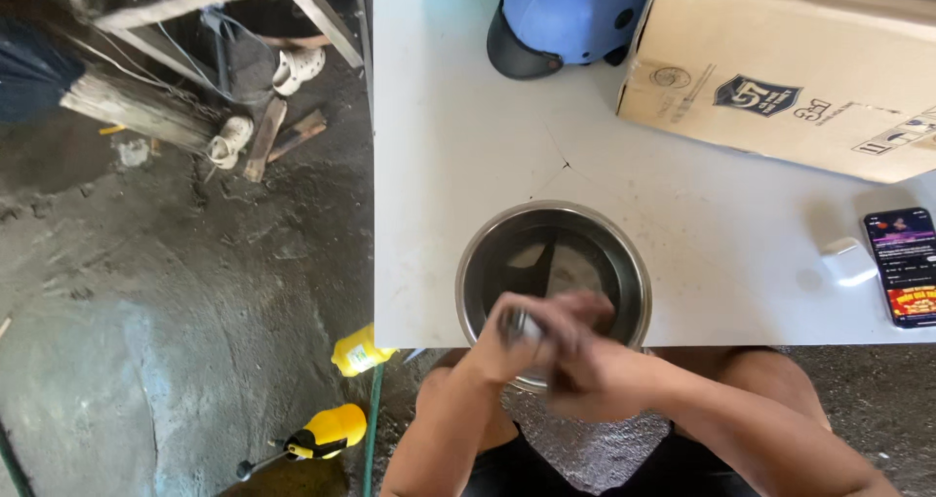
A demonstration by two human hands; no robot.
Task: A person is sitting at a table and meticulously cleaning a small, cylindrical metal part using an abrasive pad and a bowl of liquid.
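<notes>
Hands meet over the near rim of a round steel bowl (554,263), which sits at the front edge of the white table (448,146), part of it overhanging towards my body. From my feed, my left hand (512,346) and right hand (590,365) are pressed together, blurred by motion, and closed round a small dark and pale object (517,325) that I cannot identify. Holding it above the bowl looks like a way to let anything that drops land inside; that is my reading only. The bowl's inside is dark with a couple of pale reflections, and I cannot tell whether it holds anything.

Further back on the table lies a blue helmet (570,15), touching or just beside a large cardboard box (780,68) at the right. Near the right edge a phone (902,266) lies with its screen lit, and a small white case (846,261) sits just beside it.

Off the table to my left, on rough concrete floor (146,312), stand two yellow bottles (361,351), one with a dark nozzle, well apart from wooden scraps (263,136) and pale sandals (297,66) farther away.
</notes>
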